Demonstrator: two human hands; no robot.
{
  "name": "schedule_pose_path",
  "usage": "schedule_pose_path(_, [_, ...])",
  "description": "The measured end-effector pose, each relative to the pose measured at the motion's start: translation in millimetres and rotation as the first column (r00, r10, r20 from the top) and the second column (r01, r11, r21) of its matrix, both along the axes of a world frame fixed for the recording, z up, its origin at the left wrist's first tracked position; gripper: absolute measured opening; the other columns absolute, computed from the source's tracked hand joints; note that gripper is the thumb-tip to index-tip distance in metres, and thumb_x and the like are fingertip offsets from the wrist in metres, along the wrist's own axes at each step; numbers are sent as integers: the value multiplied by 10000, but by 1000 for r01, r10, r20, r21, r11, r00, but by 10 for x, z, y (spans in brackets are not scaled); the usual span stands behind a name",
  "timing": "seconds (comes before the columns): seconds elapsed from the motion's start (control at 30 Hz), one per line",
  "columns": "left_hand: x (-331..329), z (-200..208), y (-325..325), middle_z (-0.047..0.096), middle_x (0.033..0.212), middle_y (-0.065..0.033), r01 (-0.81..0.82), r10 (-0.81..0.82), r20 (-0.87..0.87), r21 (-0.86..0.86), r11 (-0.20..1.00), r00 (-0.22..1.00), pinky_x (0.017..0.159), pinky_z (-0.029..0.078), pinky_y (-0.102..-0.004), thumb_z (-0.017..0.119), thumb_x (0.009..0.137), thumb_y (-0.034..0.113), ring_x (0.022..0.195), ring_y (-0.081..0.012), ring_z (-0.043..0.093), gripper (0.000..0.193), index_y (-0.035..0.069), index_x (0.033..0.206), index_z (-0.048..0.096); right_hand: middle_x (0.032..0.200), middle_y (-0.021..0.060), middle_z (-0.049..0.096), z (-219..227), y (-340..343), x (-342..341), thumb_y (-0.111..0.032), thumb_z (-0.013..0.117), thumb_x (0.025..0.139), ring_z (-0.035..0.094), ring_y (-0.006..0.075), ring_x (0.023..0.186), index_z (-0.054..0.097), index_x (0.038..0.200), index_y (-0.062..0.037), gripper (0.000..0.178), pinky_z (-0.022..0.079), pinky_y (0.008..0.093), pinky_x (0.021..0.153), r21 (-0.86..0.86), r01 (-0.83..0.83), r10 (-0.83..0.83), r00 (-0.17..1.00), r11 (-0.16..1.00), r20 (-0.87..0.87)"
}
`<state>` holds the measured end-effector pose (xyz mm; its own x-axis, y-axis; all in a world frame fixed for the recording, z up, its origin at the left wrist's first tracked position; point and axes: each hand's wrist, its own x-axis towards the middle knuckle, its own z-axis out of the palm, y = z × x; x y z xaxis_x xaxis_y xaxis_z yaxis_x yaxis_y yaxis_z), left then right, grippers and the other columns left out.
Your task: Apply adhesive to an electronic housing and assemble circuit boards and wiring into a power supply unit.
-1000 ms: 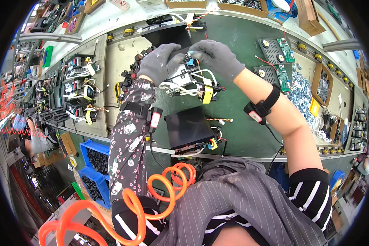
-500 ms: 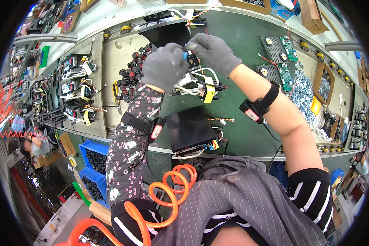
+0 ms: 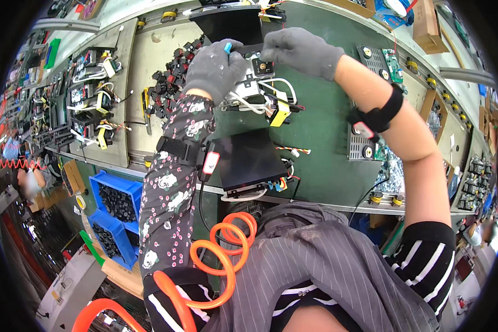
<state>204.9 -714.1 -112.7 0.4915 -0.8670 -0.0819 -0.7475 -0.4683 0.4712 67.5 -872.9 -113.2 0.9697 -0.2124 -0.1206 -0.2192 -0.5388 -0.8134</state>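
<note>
Both hands wear grey gloves. My left hand is closed, with a small blue piece showing at its fingers; its kind is too small to tell. To its right, my right hand has its fingers drawn together, and what they hold, if anything, is hidden. Between and just below the hands lies an electronic assembly with a black square socket, white cables and a yellow-wrapped part. A dark flat panel stands just beyond the left hand.
A second black panel unit with wires lies near the bench edge. Black and red switch-like parts are heaped to the left. Circuit boards on grey plates lie right. Blue bins stand lower left; an orange coiled hose crosses in front.
My hands have drawn apart: the right moved right and slightly up, the left a little left. More of the assembly and its black socket shows between them. The whole view has shifted slightly.
</note>
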Motion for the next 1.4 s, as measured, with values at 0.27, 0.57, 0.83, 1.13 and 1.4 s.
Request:
schedule_pose_path(0.27, [-2,-18,98,628,981,-153,26,-30,161,26,999,987,865,452,-422,457,844,316,936,-351,575,331,85,1012,624,728,100,608,400,-41,273,-227,598,863,592,200,675,631,900,-31,202,472,327,646,-222,-412,329,884,884,-331])
schedule_pose_path(0.57, [31,-21,138,599,988,-128,83,-86,224,19,996,971,860,431,-425,555,860,472,970,-340,547,420,95,1041,594,709,73,606,175,-206,103,-194,634,835,584,199,672,613,923,-39,180,450,345,635,-96,-470,430,859,877,-277])
schedule_pose_path(0.83, [16,-10,146,604,1008,-125,80,-82,221,19,997,972,876,436,-426,562,854,437,988,-340,540,411,90,1073,589,894,108,642,-261,-96,-226,-168,635,851,621,244,812,592,1020,-69,201,485,346,721,-5,-286,282,939,958,197])
schedule_pose_path(1.13, [8,-63,39,603,1010,-126,102,-102,236,13,995,966,894,433,-427,551,859,439,986,-340,542,414,78,1060,578,775,4,594,-356,262,-196,-212,520,948,525,54,621,600,1015,-11,227,381,183,500,833,389,-438,876,394,-202])
schedule_pose_path(1.4, [-11,-5,13,589,1060,-130,99,-157,304,198,975,939,942,408,-435,467,904,412,1022,-365,539,387,90,1104,544,726,5,590,-107,435,-1,-166,610,854,504,73,599,657,903,-5,175,412,212,558,715,343,-431,900,609,-65])
